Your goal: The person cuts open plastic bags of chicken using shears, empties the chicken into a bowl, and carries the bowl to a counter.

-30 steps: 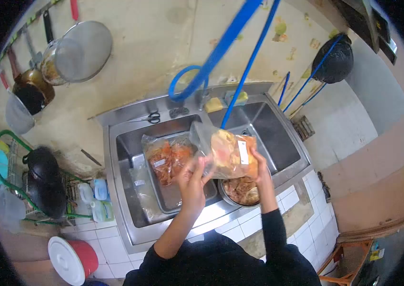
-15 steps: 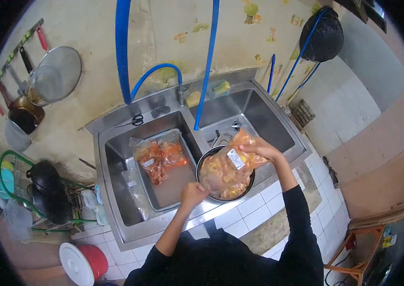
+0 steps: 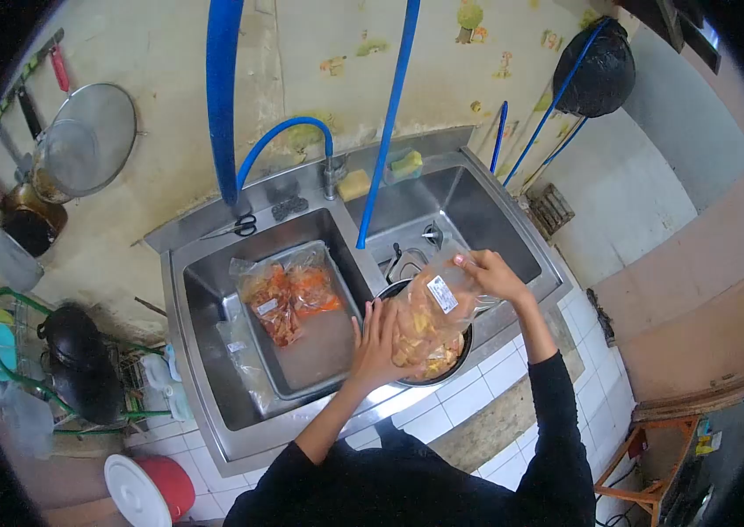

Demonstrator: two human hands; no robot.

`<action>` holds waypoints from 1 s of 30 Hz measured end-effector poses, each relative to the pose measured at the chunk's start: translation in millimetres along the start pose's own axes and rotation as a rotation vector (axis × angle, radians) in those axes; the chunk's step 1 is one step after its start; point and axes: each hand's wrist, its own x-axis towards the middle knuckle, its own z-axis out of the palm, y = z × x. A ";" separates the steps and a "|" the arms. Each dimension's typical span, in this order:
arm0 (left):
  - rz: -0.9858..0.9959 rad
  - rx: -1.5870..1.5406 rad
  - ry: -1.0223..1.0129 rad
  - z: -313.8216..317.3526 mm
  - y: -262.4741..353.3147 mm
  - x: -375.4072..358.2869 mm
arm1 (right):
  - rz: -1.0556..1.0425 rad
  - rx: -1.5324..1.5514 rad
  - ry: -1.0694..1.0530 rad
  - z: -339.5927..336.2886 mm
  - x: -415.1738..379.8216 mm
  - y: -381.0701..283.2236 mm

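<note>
My right hand point(image 3: 493, 274) grips the top end of a clear plastic bag point(image 3: 429, 318) with a white label, tilted over a dark round pot point(image 3: 457, 375). Yellowish pieces of food lie in the lower part of the bag and in the pot. My left hand point(image 3: 375, 350) rests against the bag's left side, its fingers spread. Left of it, a grey tray point(image 3: 315, 356) in the left basin holds two bags of reddish-orange food point(image 3: 272, 306) and cloudy liquid.
Scissors point(image 3: 243, 226) lie on the back ledge of the sink point(image 3: 205, 439), near the blue-hosed tap point(image 3: 330, 180) and sponges point(image 3: 354, 185). A blue hose point(image 3: 387, 132) hangs above the divider. A lidded red bucket point(image 3: 166, 486) stands lower left.
My left hand has moved up and right, opening from a closed shape to lie against the bag. The bag has shifted slightly right, and its upper part looks emptier.
</note>
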 end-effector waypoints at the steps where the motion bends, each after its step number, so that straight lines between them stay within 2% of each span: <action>1: 0.007 0.034 0.015 1.7 1.2 1.8 | -0.019 0.009 0.005 -3.2 -0.8 -6.2; 5: 0.009 0.065 -0.027 1.7 0.9 4.0 | -0.063 0.005 -0.021 -15.5 4.0 -14.9; 7: 0.038 0.076 -0.004 1.5 -2.3 5.9 | -0.004 -0.062 -0.080 -24.0 6.2 -13.7; 13: 0.209 -0.175 0.013 0.1 -35.0 53.2 | -0.007 0.002 -0.063 -46.1 1.9 -17.3; 15: 0.296 -0.376 -0.060 2.0 -42.9 72.6 | -0.005 0.017 -0.051 -53.3 2.9 -15.7; 16: 0.300 -0.376 -0.067 2.3 -43.5 80.3 | -0.008 0.034 -0.044 -56.2 3.4 -15.7; 19: 0.268 -0.429 -0.128 6.4 -44.5 103.1 | 0.042 0.025 -0.025 -68.3 0.8 -25.9; 21: 0.188 -0.644 -0.214 9.4 -44.3 114.7 | 0.042 0.011 -0.015 -73.6 0.6 -30.2; 23: 0.178 -0.604 -0.237 12.7 -41.9 123.9 | 0.041 -0.001 -0.008 -79.6 -0.6 -37.1; 25: 0.001 -0.875 -0.354 8.5 -33.6 128.6 | -0.021 -0.087 -0.015 -87.1 -5.1 -47.4; 30: 0.016 -0.700 -0.417 31.7 -55.3 149.3 | -0.033 -0.093 -0.027 -92.5 -10.2 -59.0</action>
